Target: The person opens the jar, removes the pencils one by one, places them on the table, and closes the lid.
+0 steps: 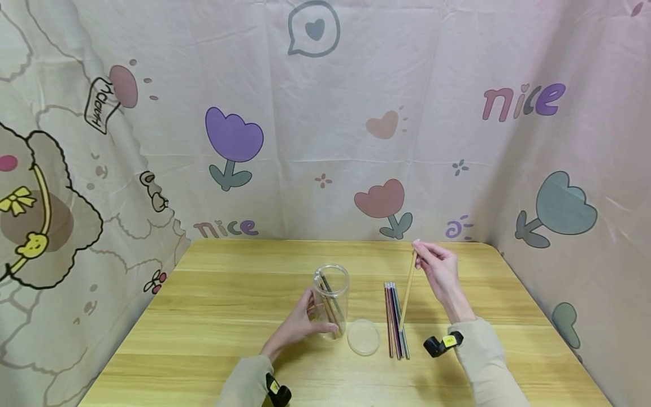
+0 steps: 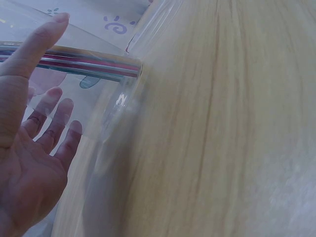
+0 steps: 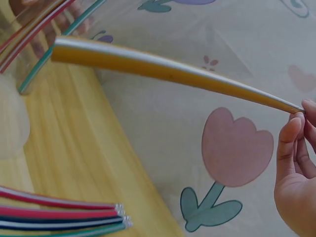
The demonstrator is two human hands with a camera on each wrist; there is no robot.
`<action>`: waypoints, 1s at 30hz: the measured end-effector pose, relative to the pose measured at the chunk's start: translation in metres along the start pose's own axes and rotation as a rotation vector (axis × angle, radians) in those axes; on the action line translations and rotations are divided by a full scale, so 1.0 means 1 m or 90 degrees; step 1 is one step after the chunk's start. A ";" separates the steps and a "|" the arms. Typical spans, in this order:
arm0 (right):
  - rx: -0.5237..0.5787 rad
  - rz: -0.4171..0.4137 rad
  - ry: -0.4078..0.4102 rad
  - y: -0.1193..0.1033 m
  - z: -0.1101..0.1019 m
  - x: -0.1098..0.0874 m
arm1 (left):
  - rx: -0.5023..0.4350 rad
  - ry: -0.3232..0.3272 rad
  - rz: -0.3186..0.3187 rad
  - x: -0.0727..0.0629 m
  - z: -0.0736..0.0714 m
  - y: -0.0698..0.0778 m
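Note:
My left hand (image 1: 300, 327) holds a clear plastic jar (image 1: 342, 308) upright on the table, thumb on one side and fingers on the other. Several coloured pencils (image 2: 98, 63) lean together inside it. Up in the air, my right hand (image 1: 441, 271) pinches a yellow pencil (image 1: 408, 288) by its upper end, and the pencil hangs at a slant. Its lower end is over a row of several pencils (image 1: 391, 322) lying on the table; whether they touch cannot be told. Between jar and row lies a round clear lid (image 1: 363, 337).
The wood-grain table (image 1: 229, 294) meets a printed cloth backdrop (image 1: 315, 141) at its back edge, and cloth also hangs at both sides. Black wrist cameras (image 1: 278, 391) are strapped over the light sleeves (image 1: 488, 362).

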State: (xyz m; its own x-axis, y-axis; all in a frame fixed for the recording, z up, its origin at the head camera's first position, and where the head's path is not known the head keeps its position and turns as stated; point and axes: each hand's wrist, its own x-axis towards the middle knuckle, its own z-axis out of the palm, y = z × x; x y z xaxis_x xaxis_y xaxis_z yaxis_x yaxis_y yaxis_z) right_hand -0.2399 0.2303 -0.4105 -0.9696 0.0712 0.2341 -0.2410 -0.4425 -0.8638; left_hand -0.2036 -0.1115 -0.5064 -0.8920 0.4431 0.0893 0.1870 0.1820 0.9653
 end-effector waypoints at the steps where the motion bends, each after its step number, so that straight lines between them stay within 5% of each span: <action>1: -0.008 0.005 -0.002 0.001 -0.002 0.000 | -0.001 0.000 0.000 0.000 0.000 0.000; 13: -0.097 0.041 -0.027 0.019 -0.020 0.001 | 0.000 0.002 0.000 0.000 0.000 -0.002; 22: -0.174 0.021 -0.072 0.086 -0.094 0.033 | 0.003 0.004 -0.005 0.000 0.000 -0.001; 30: -0.261 0.064 -0.058 0.098 -0.104 0.034 | -0.001 0.005 -0.009 0.000 0.000 -0.002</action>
State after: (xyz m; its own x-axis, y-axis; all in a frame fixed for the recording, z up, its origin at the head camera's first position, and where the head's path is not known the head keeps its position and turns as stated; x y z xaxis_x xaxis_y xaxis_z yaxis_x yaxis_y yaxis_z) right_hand -0.3013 0.2819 -0.5337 -0.9858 -0.0412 0.1628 -0.1607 -0.0497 -0.9858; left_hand -0.2038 -0.1118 -0.5088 -0.8975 0.4341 0.0774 0.1735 0.1862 0.9671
